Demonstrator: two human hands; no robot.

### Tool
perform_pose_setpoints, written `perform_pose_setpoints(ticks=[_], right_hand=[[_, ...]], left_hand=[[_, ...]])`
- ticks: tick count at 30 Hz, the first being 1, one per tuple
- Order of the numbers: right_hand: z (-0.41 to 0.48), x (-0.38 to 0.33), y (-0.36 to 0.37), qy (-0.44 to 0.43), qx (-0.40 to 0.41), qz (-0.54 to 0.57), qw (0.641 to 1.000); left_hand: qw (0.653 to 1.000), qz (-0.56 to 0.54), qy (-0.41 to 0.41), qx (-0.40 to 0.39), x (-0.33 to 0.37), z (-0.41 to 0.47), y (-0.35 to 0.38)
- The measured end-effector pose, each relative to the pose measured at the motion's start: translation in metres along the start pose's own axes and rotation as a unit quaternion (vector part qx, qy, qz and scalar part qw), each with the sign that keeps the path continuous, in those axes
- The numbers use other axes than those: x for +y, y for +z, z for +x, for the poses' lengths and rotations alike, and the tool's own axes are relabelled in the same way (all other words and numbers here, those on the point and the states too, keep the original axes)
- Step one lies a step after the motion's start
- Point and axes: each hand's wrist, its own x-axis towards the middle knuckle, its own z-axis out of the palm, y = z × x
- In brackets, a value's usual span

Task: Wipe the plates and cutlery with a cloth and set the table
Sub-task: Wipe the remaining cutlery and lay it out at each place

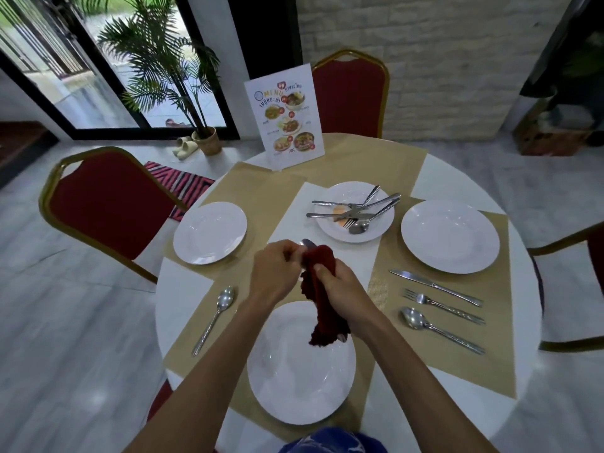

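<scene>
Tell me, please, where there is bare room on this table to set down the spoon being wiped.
Free: the far placemat behind the centre plate; the left placemat between the left plate and the white centre mat; the right placemat this side of its spoon. Crowded: the centre plate, piled with cutlery, and the knife and fork beside that spoon.

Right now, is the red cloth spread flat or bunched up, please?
Bunched up: the right hand grips the red cloth in a wad, its loose end hanging crumpled above the near plate.
</scene>
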Motion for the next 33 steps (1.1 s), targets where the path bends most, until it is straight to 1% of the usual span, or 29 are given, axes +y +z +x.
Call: perform_pose_setpoints(ticks=[2,4,8,9,12,14,16,18,19,20,23,25,26,27,28,29,30,31,33], right_hand=[[0.005,-0.003,0.002,0.002,0.015,-0.002,1.0],[-0.001,0.001,0.005,0.006,0.006,-0.019,1.0],[-0.009,0.005,0.01,-0.004,-0.031,-0.03,0.999],[-0.005,0.003,0.01,-0.001,-0.029,-0.034,0.999],[0.004,0.0,0.014,0.027,-0.019,-0.028,0.999],[-0.001,0.005,0.021,0.047,-0.035,-0.01,0.998],[-0.011,0.011,0.028,0.05,-0.058,-0.017,0.997],[-0.01,0.013,0.031,0.043,-0.067,-0.032,0.996],[-0.006,0.01,0.03,0.044,-0.066,-0.038,0.996],[0.001,0.007,0.03,0.049,-0.062,-0.042,0.996],[0.017,-0.004,0.029,0.071,-0.05,-0.034,0.996],[0.018,-0.003,0.029,0.079,-0.056,-0.027,0.995],[0.016,0.0,0.03,0.08,-0.062,-0.026,0.995],[0.015,0.002,0.03,0.079,-0.067,-0.027,0.994],[0.016,0.004,0.031,0.074,-0.065,-0.027,0.995],[0.019,0.004,0.031,0.067,-0.057,-0.024,0.996],[0.025,0.003,0.032,0.061,-0.045,-0.02,0.997],[0.031,0.001,0.033,0.061,-0.031,-0.016,0.998],[0.042,-0.005,0.039,0.067,-0.013,-0.025,0.997]], left_hand=[[0.999,0.033,0.018,-0.029,0.001,0.0,0.001],[0.998,0.059,0.009,-0.034,-0.002,0.012,-0.01],[0.999,0.038,-0.021,0.026,-0.009,0.016,-0.024],[0.999,0.04,-0.022,0.023,-0.011,0.011,-0.017],[0.998,0.049,-0.013,-0.034,-0.024,-0.004,0.003],[0.996,0.071,-0.023,-0.045,-0.033,0.002,-0.008],[0.996,0.067,-0.053,-0.017,-0.044,0.015,-0.025],[0.995,0.035,-0.076,0.05,-0.054,0.023,-0.032],[0.995,0.017,-0.08,0.062,-0.054,0.022,-0.028],[0.996,0.005,-0.077,0.047,-0.054,0.02,-0.02],[0.998,0.018,-0.047,-0.045,-0.052,0.014,0.003],[0.996,0.018,-0.072,-0.043,-0.057,0.027,-0.004],[0.996,0.015,-0.09,-0.02,-0.062,0.035,-0.009],[0.994,0.006,-0.108,0.009,-0.065,0.041,-0.015],[0.991,-0.027,-0.128,0.036,-0.066,0.044,-0.017],[0.983,-0.088,-0.151,0.051,-0.062,0.043,-0.017],[0.971,-0.156,-0.175,0.044,-0.055,0.039,-0.012],[0.96,-0.2,-0.194,0.02,-0.048,0.034,-0.007],[0.955,-0.217,-0.198,-0.034,-0.042,0.025,0.003]])
